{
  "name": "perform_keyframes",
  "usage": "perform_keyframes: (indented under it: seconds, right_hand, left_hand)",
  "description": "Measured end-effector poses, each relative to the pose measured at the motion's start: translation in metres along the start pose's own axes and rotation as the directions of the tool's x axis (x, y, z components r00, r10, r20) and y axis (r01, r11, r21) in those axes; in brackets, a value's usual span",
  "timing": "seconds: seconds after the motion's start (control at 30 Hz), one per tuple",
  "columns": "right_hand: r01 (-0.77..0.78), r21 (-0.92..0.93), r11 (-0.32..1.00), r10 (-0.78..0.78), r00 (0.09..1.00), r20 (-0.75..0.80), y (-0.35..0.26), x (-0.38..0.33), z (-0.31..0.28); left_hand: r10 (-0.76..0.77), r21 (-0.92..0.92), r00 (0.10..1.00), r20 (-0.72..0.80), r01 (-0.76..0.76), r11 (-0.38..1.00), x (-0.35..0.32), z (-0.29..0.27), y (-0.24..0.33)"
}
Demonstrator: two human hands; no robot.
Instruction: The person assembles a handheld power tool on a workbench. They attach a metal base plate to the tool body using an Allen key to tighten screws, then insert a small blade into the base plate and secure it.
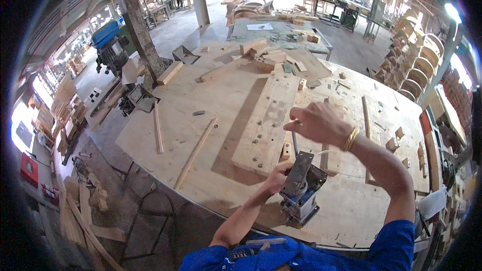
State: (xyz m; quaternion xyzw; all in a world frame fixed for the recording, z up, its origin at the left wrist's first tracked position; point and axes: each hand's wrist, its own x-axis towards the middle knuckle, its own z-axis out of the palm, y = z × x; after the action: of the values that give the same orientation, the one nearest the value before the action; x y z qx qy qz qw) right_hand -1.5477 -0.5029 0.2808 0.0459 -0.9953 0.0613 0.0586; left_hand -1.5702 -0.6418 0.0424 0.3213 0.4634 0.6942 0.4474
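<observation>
My right hand (319, 123), with a gold-coloured bracelet at the wrist, is raised over the table. Its fingers close round the upper end of a thin dark metal rod (294, 143), which slants down to a metal bracket device. This device (300, 198) stands near the table's front edge, with a dark drilled plate on top and a blocky silver and blue body. My left hand (277, 178) grips its left side, the fingertips partly hidden behind the plate. Just beyond the device is a small drilled wood block (286, 151).
A thick wooden board with bolts (266, 125) lies left of my right hand. Wood strips (197, 151) rest further left, and offcuts (271, 56) are heaped at the far side. More drilled blocks (394, 141) sit right. Curved wooden parts (419, 65) are stacked beyond the table.
</observation>
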Motion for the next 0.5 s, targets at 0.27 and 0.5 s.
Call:
perform_keyframes:
  seconds: [0.27, 0.5]
  right_hand:
    - [0.002, 0.673, 0.739, -0.258, 0.924, 0.280, 0.007, -0.010, 0.004]
    - [0.158, 0.559, 0.814, -0.286, 0.947, 0.149, 0.027, 0.002, 0.002]
  left_hand:
    - [0.080, 0.107, 0.996, -0.043, -0.075, 0.991, -0.010, 0.010, -0.013]
    - [0.160, 0.216, 0.986, -0.038, -0.148, 0.965, -0.003, 0.010, -0.007]
